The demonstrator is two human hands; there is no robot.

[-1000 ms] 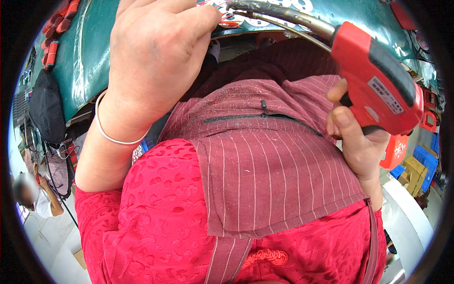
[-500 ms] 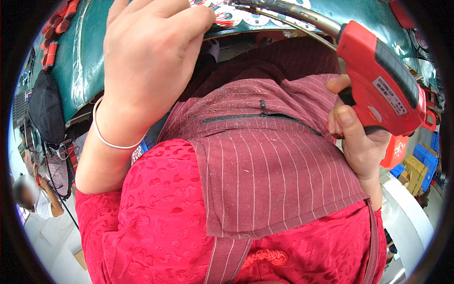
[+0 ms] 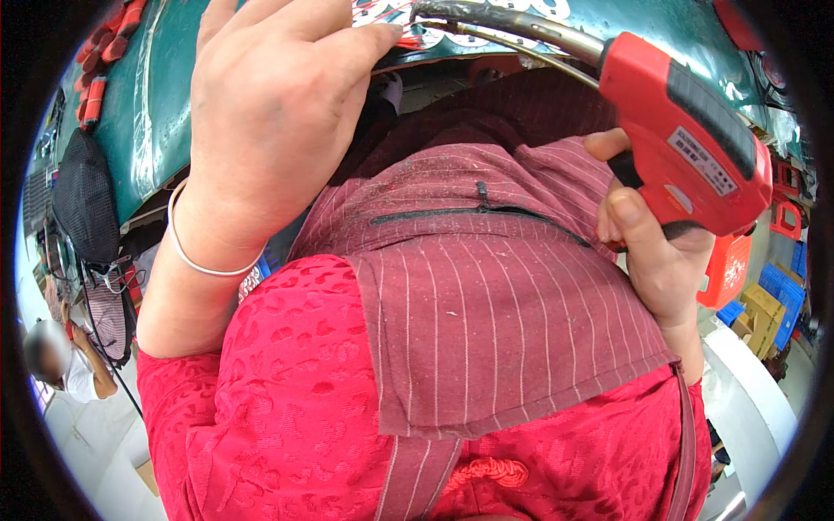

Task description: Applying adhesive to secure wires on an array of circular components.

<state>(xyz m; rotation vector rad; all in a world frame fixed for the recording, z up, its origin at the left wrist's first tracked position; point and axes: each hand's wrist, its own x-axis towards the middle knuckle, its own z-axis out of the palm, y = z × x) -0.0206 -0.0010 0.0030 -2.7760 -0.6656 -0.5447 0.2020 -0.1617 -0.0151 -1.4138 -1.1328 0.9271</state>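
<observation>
Red soldering gun (image 3: 695, 130) has shifted slightly left since half a second ago, its tip now closer to the left hand (image 3: 274, 113); that hand nearly unmoved. Right hand (image 3: 656, 247): wrapped round the gun's handle, thumb showing at the near side. Gun held aloft, tilted, dark curved nozzle and thin metal tube (image 3: 530, 54) pointing left over the near edge of the green bench (image 3: 174, 113). Left hand: fingers bent, back of hand up; cannot tell what it grips, fingertips partly hidden. Red wires (image 3: 410, 42) just beside its fingertip, near the nozzle tip. White round pieces (image 3: 547, 9) lie on the bench beyond.
</observation>
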